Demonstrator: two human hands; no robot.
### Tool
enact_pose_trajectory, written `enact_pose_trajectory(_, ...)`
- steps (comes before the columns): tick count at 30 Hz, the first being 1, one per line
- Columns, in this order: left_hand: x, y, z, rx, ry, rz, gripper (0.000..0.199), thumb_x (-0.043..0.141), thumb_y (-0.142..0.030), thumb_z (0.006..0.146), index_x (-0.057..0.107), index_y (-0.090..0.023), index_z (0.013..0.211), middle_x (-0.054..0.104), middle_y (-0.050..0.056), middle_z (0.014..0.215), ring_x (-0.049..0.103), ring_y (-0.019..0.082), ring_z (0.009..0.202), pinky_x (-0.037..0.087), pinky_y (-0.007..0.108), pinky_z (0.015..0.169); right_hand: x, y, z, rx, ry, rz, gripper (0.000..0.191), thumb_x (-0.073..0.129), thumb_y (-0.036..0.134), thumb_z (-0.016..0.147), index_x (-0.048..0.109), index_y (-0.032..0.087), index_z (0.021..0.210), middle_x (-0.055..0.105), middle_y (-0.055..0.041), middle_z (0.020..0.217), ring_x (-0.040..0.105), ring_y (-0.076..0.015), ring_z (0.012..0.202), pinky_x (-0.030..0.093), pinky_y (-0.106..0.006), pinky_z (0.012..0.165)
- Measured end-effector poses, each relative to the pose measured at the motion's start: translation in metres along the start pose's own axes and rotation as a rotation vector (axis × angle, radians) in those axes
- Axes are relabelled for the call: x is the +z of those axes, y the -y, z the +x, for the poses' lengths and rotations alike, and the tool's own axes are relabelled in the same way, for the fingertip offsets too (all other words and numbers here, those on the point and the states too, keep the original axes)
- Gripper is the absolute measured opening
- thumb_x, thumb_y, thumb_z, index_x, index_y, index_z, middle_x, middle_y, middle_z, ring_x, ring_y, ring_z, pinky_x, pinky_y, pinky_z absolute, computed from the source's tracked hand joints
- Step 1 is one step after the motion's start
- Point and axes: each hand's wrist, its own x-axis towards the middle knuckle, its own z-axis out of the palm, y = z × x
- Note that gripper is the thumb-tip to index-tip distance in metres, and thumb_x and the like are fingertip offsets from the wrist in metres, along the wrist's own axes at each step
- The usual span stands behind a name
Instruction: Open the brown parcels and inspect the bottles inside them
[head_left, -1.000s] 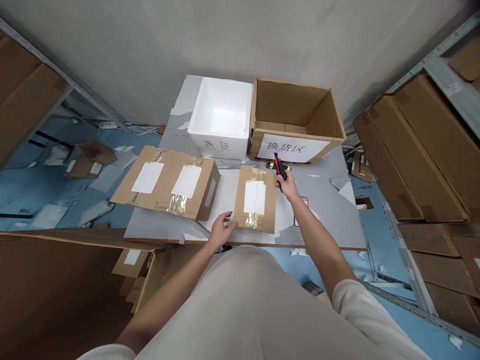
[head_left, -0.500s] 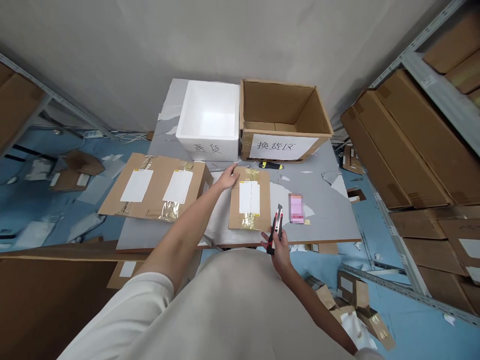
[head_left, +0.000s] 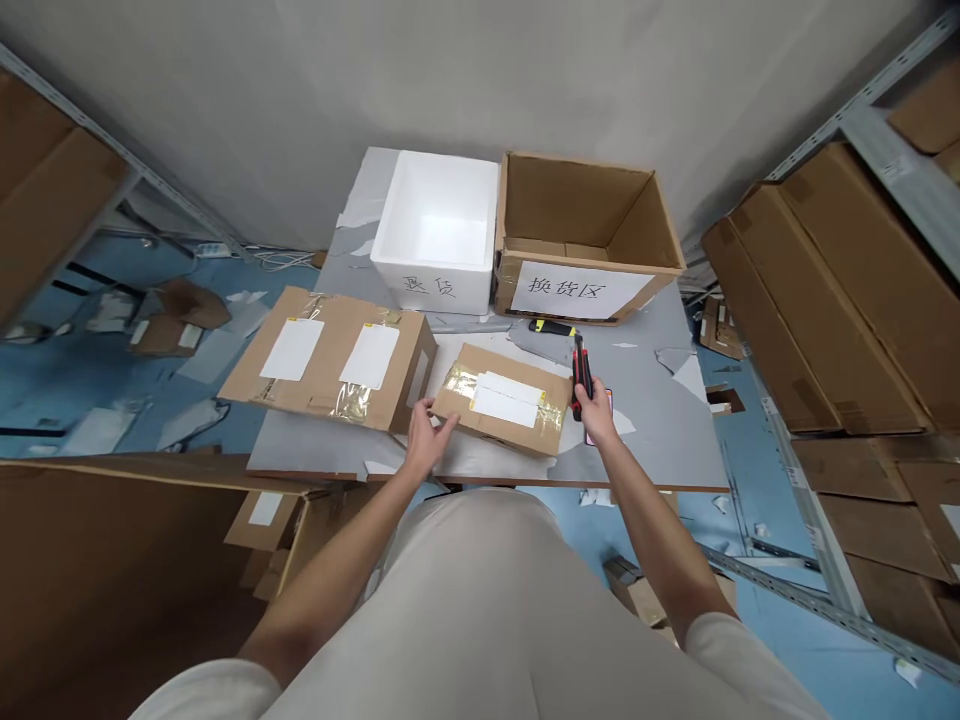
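Observation:
A small taped cardboard box (head_left: 484,362) lies crosswise on the table in front of me, with a white label on top and shiny tape at both ends. My left hand (head_left: 427,442) grips its near left corner between thumb and fingers. In my right hand (head_left: 598,412) is a red and black box cutter (head_left: 579,368), held upright just beyond the box's right end with its tip pointing away from me. Partly hidden under that hand lies a phone (head_left: 609,402). A second, black and yellow box cutter (head_left: 553,327) lies behind the small box.
At the back stand a white foam bin (head_left: 439,285) and an open cardboard bin (head_left: 517,270), both with handwriting on the front. Larger taped boxes (head_left: 337,345) sit at the left of the grey table (head_left: 675,440). Shelves with cartons (head_left: 810,300) flank the right side.
The small box has turned from lengthwise to crosswise. My left hand has moved from its far left corner to the near left one. My right hand has carried the box cutter forward and right.

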Motion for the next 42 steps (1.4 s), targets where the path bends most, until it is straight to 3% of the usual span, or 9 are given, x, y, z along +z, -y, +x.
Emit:
enact_pose_trajectory(3,-0.002,-0.002,-0.027,0.094,-0.079,0.099,0.063,0.063,-0.044,0.073,0.039,-0.015,0.123,0.05,0.015,0.116,0.053,0.029,0.109,0.049,0.046,0.087,0.013,0.007,0.021,-0.066,0.067,-0.088,0.051,0.058,0.053,0.077,0.053,0.02,0.115,0.062,-0.0049,0.098,0.056,-0.0123,0.071,0.048,-0.026,0.061)
enact_pose_trajectory(6,-0.002,-0.021,-0.022,0.3,-0.1,0.32,0.069,0.06,-0.033,0.073,0.034,-0.013,0.133,0.039,0.021,0.135,0.036,0.035,0.13,0.033,0.053,0.104,0.018,0.009,0.019,-0.083,0.098,-0.037,0.054,0.058,0.055,0.077,0.051,0.022,0.119,0.061,-0.0062,0.105,0.059,-0.0127,0.075,0.05,-0.029,0.068)
enact_pose_trajectory(9,0.0,-0.043,0.001,0.446,0.093,0.549,0.076,0.058,-0.027,0.068,0.033,-0.014,0.139,0.023,0.02,0.15,0.015,0.038,0.141,0.018,0.056,0.111,0.001,0.004,-0.002,-0.02,0.13,0.005,0.059,0.057,0.056,0.077,0.047,0.023,0.125,0.062,-0.0069,0.106,0.059,-0.0104,0.065,0.052,-0.029,0.063)
enact_pose_trajectory(11,0.003,-0.052,0.015,0.516,0.258,0.647,0.081,0.058,-0.031,0.067,0.032,-0.015,0.142,0.021,0.018,0.153,0.012,0.038,0.142,0.012,0.058,0.112,-0.017,0.0,-0.019,0.04,0.181,-0.054,0.065,0.057,0.056,0.077,0.043,0.023,0.131,0.063,-0.0066,0.1,0.055,-0.0088,0.054,0.049,-0.026,0.051)
enact_pose_trajectory(13,0.006,-0.056,0.023,0.558,0.347,0.71,0.084,0.058,-0.042,0.069,0.03,-0.016,0.144,0.021,0.017,0.154,0.013,0.038,0.142,0.008,0.06,0.111,-0.034,-0.005,-0.033,0.092,0.233,-0.114,0.073,0.057,0.056,0.078,0.035,0.024,0.14,0.064,-0.0057,0.095,0.052,-0.0082,0.047,0.044,-0.024,0.041)
enact_pose_trajectory(17,0.012,-0.054,0.021,0.583,0.342,0.789,0.098,0.055,-0.067,0.068,0.028,-0.015,0.146,0.02,0.019,0.154,0.014,0.039,0.142,0.001,0.061,0.11,-0.049,-0.009,-0.049,0.147,0.28,-0.105,0.077,0.057,0.054,0.079,0.029,0.028,0.146,0.064,-0.0045,0.093,0.049,-0.0068,0.042,0.041,-0.023,0.036)
enact_pose_trajectory(21,0.014,-0.055,0.016,0.578,0.338,0.827,0.107,0.055,-0.076,0.063,0.027,-0.014,0.146,0.018,0.019,0.154,0.014,0.039,0.142,0.0,0.059,0.111,-0.047,-0.009,-0.052,0.179,0.316,-0.054,0.077,0.058,0.054,0.079,0.029,0.028,0.146,0.064,-0.0038,0.091,0.048,-0.0067,0.042,0.039,-0.022,0.035)
enact_pose_trajectory(32,0.018,-0.057,0.011,0.495,0.311,0.825,0.101,0.058,-0.072,0.063,0.034,-0.018,0.144,0.022,0.016,0.154,0.015,0.04,0.141,0.004,0.062,0.11,-0.062,-0.014,-0.043,0.216,0.456,-0.02,0.074,0.062,0.046,0.079,0.033,0.028,0.144,0.056,0.0029,0.076,0.044,-0.0058,0.04,0.035,-0.021,0.033)
enact_pose_trajectory(42,0.022,-0.056,0.011,0.49,0.335,0.78,0.101,0.065,-0.067,0.06,0.035,-0.018,0.143,0.024,0.019,0.152,0.019,0.042,0.139,0.004,0.067,0.107,-0.086,-0.012,-0.057,0.317,0.563,-0.034,0.075,0.064,0.047,0.078,0.034,0.029,0.144,0.055,0.0027,0.071,0.043,-0.0064,0.04,0.033,-0.02,0.032)
